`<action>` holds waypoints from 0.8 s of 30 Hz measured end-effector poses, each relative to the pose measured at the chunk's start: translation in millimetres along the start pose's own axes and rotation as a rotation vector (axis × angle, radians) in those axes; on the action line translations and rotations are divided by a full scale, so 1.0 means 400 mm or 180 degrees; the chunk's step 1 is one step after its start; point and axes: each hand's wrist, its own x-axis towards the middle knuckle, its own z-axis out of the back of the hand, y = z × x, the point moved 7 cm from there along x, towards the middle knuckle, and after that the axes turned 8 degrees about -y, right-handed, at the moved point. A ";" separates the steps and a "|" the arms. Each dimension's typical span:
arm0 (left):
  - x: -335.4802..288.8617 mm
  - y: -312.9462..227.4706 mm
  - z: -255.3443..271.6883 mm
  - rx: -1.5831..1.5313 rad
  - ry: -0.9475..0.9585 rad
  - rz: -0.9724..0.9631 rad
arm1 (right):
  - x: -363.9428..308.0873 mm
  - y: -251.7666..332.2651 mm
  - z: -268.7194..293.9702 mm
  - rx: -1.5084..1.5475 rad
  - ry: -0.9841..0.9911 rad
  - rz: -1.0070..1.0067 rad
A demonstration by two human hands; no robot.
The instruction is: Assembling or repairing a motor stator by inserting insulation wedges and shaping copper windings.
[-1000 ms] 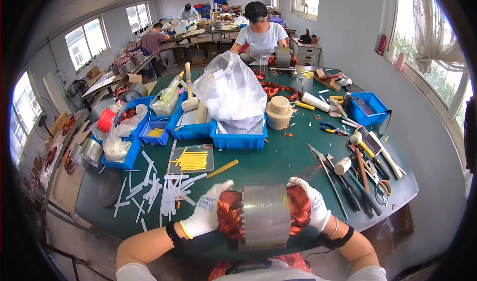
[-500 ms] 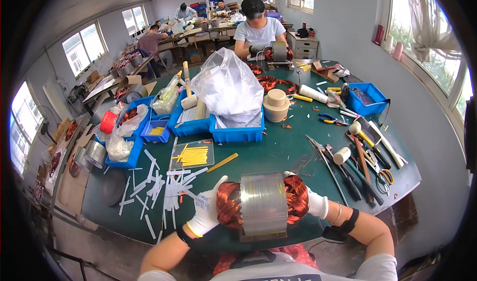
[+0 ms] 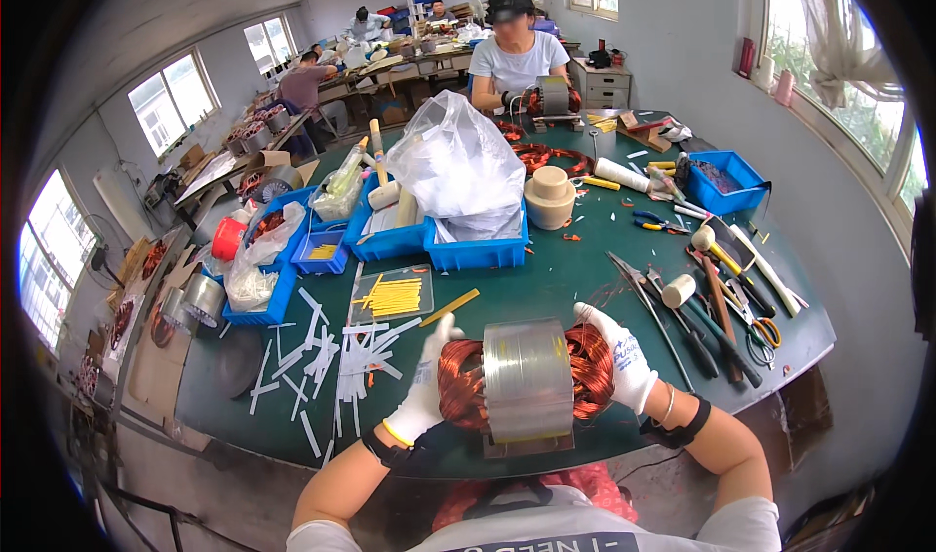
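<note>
A motor stator [image 3: 527, 376] lies on its side at the near edge of the table, with a ribbed steel core and copper windings bulging from both ends. My left hand [image 3: 421, 388], in a white glove, presses against the left copper coil end [image 3: 460, 384]. Around the outer side of the right coil end [image 3: 589, 369] curls my gloved right hand [image 3: 631, 362], its fingers reaching over the top. A flat plate [image 3: 526, 447] shows under the core. The undersides of both coils are hidden.
White paper strips [image 3: 317, 357] and yellow strips [image 3: 396, 296] lie at left. Blue bins [image 3: 478, 252] stand beyond. Mallets, scissors [image 3: 764, 334] and long-handled tools lie at right. A co-worker [image 3: 517, 59] handles another stator [image 3: 554, 98] across the table.
My right hand has shifted up and over the right coil end, so more of its back shows. The stator stays between my hands. The whole view has shifted slightly.
</note>
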 end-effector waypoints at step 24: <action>-0.017 -0.080 0.019 0.0414 -0.0338 -0.0846 | 0.009 -0.069 -0.054 0.1098 0.0131 0.0517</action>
